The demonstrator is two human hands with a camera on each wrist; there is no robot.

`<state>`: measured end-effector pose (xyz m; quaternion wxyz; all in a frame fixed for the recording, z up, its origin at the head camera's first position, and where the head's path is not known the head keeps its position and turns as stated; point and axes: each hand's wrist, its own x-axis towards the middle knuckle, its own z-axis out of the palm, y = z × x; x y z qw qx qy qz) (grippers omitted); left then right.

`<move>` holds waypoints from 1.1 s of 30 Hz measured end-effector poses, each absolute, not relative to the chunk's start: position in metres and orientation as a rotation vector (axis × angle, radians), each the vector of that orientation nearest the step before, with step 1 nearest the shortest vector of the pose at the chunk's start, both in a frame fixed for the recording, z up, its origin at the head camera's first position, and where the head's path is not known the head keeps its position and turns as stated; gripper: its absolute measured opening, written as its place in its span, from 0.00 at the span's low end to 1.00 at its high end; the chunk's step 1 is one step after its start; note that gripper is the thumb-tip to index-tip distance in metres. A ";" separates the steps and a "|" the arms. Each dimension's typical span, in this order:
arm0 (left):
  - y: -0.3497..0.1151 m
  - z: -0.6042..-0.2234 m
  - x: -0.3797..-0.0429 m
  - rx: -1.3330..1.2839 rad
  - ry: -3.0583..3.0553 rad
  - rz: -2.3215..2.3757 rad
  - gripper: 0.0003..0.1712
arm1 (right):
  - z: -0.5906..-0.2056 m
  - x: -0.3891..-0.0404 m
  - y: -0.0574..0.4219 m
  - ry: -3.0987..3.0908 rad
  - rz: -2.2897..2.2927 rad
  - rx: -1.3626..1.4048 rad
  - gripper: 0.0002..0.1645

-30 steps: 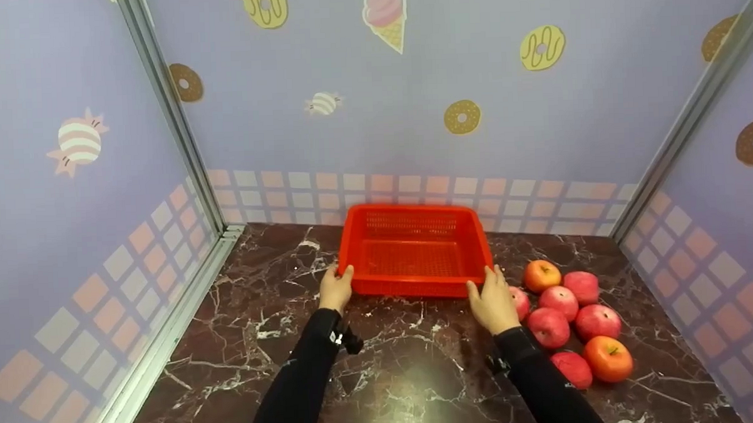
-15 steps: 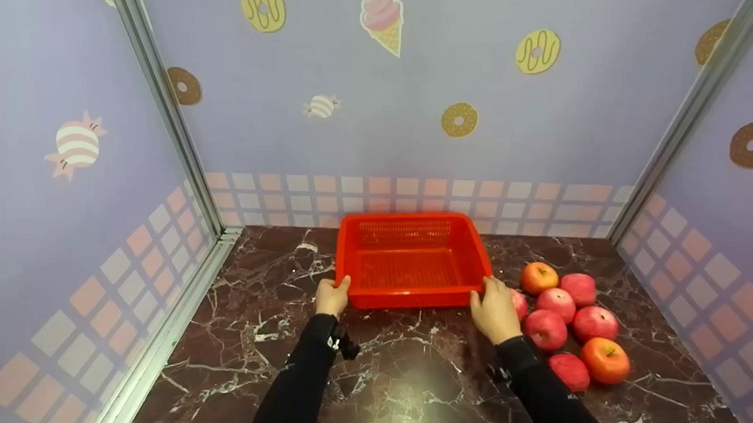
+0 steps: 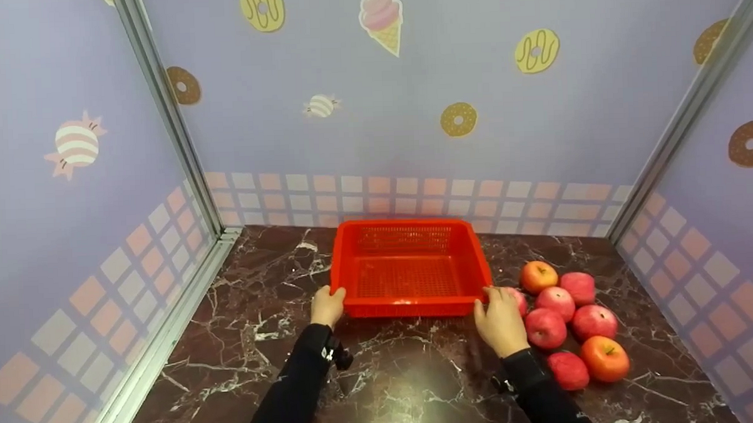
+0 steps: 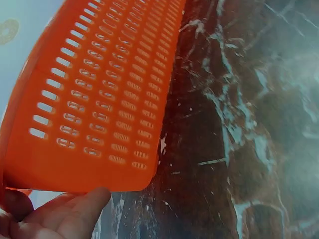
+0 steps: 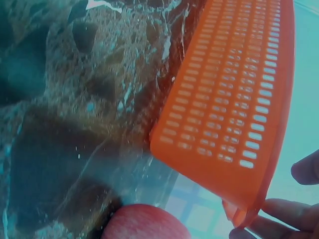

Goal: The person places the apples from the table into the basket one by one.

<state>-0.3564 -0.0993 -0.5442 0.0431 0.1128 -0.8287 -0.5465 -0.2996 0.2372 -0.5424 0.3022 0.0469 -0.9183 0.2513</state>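
Observation:
A red plastic basket [image 3: 411, 308] with slotted walls sits on the dark marbled table near the back wall, with nothing in it. At its front left corner my left hand [image 3: 327, 307] holds the rim; in the left wrist view the thumb [image 4: 94, 204] lies against the basket's end. My right hand [image 3: 500, 323] holds the front right corner. From the right wrist, fingers [image 5: 284, 214] show hooked at the rim's corner, while the thumb stands off to the side. Beside the right hand lie several red apples [image 3: 546, 328].
Two orange-coloured fruits lie among the apples: one at the back [image 3: 538, 276], one at the front [image 3: 605, 359]. Patterned panels [image 3: 361, 143] enclose the back and both sides of the marbled table [image 3: 232, 379]. A metal rail [image 3: 168, 331] runs along its left edge.
The red basket has slid away from the back wall toward the person, with both hands staying at its front corners and moving along with it. The fruits lie as before.

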 end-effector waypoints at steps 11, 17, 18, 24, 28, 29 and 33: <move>-0.105 -0.549 -0.333 0.303 -2.563 -1.565 0.11 | -0.539 -0.293 0.258 -2.413 0.678 0.173 0.18; -0.112 -0.549 -0.315 0.290 -2.569 -1.560 0.11 | -0.525 -0.287 0.285 -2.461 0.603 -0.032 0.24; -0.113 -0.550 -0.312 0.294 -2.572 -1.561 0.11 | -0.522 -0.286 0.291 -2.490 0.593 -0.083 0.26; -0.115 -0.553 -0.293 0.260 -2.567 -1.546 0.10 | -0.507 -0.278 0.329 -2.664 0.599 -0.322 0.37; -0.116 -0.555 -0.282 0.231 -2.563 -1.537 0.10 | -0.507 -0.273 0.350 -2.736 0.620 -0.409 0.39; -0.116 -0.555 -0.280 0.234 -2.562 -1.543 0.10 | -0.507 -0.272 0.354 -2.758 0.628 -0.427 0.41; -0.116 -0.556 -0.267 0.239 -2.550 -1.550 0.10 | -0.512 -0.268 0.366 -2.844 0.669 -0.491 0.50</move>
